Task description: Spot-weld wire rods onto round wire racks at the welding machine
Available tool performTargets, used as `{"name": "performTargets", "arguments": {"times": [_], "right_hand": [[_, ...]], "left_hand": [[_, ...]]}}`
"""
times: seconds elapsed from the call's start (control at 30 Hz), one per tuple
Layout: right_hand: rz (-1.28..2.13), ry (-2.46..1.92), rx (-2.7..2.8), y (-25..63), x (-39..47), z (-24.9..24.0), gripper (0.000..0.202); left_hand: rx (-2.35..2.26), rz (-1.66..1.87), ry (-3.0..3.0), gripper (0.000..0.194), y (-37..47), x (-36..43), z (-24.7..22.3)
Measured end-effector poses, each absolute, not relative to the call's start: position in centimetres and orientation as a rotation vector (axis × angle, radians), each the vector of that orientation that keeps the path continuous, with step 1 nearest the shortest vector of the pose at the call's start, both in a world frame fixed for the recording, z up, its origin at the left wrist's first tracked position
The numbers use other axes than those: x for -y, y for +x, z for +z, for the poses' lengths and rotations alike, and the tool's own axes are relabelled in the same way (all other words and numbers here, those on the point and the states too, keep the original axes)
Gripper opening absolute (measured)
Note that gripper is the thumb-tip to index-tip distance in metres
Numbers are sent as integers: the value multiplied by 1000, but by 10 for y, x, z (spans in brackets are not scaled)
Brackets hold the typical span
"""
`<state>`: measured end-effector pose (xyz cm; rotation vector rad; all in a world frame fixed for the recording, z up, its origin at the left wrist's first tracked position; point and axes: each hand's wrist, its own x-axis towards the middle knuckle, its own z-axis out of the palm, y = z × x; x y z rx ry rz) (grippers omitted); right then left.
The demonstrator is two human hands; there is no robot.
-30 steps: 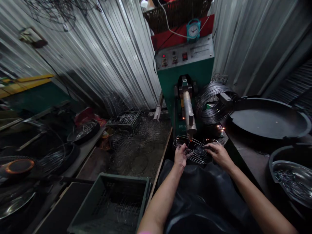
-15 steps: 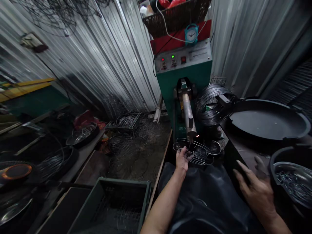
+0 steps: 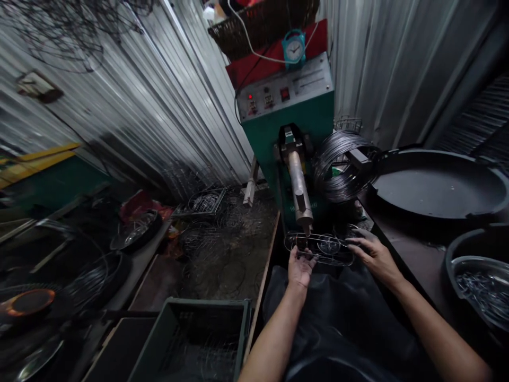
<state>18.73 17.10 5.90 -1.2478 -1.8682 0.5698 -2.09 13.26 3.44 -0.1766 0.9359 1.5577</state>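
A wire frame (image 3: 334,260) of thin bent rods lies under the metal tip of a green welding machine (image 3: 290,114). My left hand (image 3: 301,270) grips the frame's near left part, its fingers curled up round the wires just below the tip. At the frame's right end, my right hand (image 3: 371,254) has its thumb and fingers closed on the wire. The machine's cylindrical arm (image 3: 298,183) points down at the frame between my hands. A round wire piece (image 3: 328,244) shows behind the frame.
A coil of wire (image 3: 338,164) and a large black pan (image 3: 437,188) stand at the right, above a bowl of small metal parts (image 3: 485,289). A green crate (image 3: 207,302) is at the lower left. Wire pieces litter the floor.
My right hand has moved left from beside the bowl and closed on the frame's right end. The spark near the tip and the green light are gone. The view has shifted slightly.
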Motion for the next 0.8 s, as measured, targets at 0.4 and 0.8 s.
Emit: {"name": "performTargets", "arguments": {"times": [0.4, 0.8], "right_hand": [[321, -1039, 2064, 135, -198, 80, 30], [175, -1053, 2100, 124, -198, 84, 35]], "left_hand": [[-754, 1572, -338, 25, -45, -131, 29], [-786, 1526, -337, 32, -53, -143, 29]]}}
